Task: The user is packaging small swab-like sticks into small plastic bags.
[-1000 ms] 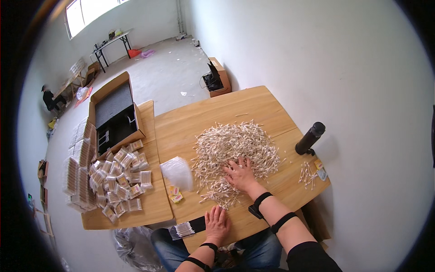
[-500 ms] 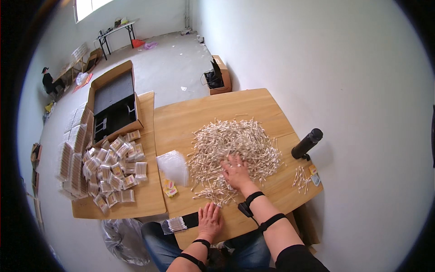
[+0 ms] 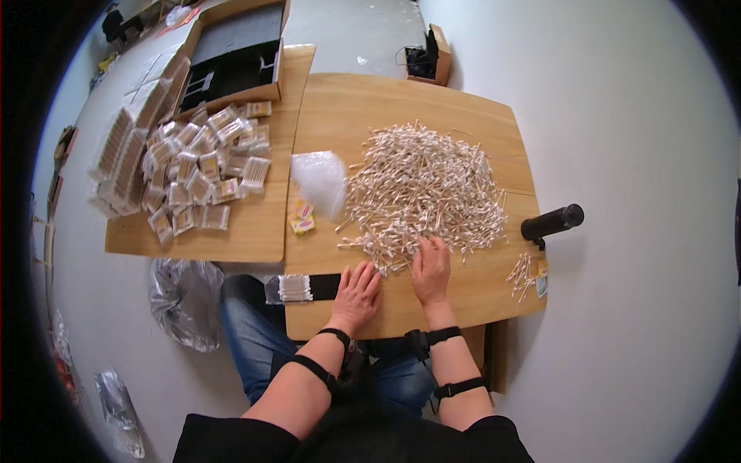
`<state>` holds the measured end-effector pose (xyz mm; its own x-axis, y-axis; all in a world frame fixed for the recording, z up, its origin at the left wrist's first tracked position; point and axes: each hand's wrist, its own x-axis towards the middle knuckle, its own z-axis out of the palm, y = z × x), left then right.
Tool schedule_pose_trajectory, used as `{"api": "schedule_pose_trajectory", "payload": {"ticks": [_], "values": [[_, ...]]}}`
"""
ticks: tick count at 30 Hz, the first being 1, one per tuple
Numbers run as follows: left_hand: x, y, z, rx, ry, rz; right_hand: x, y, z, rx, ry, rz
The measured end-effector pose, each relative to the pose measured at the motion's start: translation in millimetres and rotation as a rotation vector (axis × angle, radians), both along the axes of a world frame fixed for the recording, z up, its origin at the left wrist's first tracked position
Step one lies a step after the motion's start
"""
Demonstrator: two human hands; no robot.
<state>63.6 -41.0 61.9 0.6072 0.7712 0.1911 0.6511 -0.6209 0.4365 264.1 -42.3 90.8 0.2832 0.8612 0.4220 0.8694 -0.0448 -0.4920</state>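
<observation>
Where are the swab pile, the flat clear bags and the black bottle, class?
Swab pile [image 3: 432, 185]: head view, middle of the heap.
Flat clear bags [image 3: 320, 180]: head view, middle of the stack.
Black bottle [image 3: 549, 223]: head view, middle of its body.

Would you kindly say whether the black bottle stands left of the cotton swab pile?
No, the black bottle stands right of the cotton swab pile.
</observation>
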Motion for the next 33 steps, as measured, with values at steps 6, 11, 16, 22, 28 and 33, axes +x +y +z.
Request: {"api": "schedule_pose_trajectory", "payload": {"ticks": [6,11,16,22,28,33], "values": [[-0.6,-4.3,-8.2,-0.051,-0.011,-0.012,-53.1,-53.4,-23.3,-0.133,0.093,-0.074],[-6.2,-2.4,-22.5,-0.039,-0.159,-0.019,-67.4,-43.8,-28.2,-0.136,0.053,-0.136],[-11.7,14.7,-0.8,-0.184,-0.166,-0.106,-77.7,-20.6,-30.3,-0.166,0.032,-0.071],[-54.9,1.9,3.2,-0.165,-0.112,-0.111,-83.7,-23.1,-37.2,-0.194,-0.082,-0.072],[-73.5,-26.5,-16.4,0.064,-0.080,-0.081,-87.5,-54.3,-36.9,-0.194,0.031,0.032],[-74.4,-27.3,-14.6,0.035,-0.086,-0.076,-88.9,-58.8,-31.3,-0.215,0.028,0.022]]}}
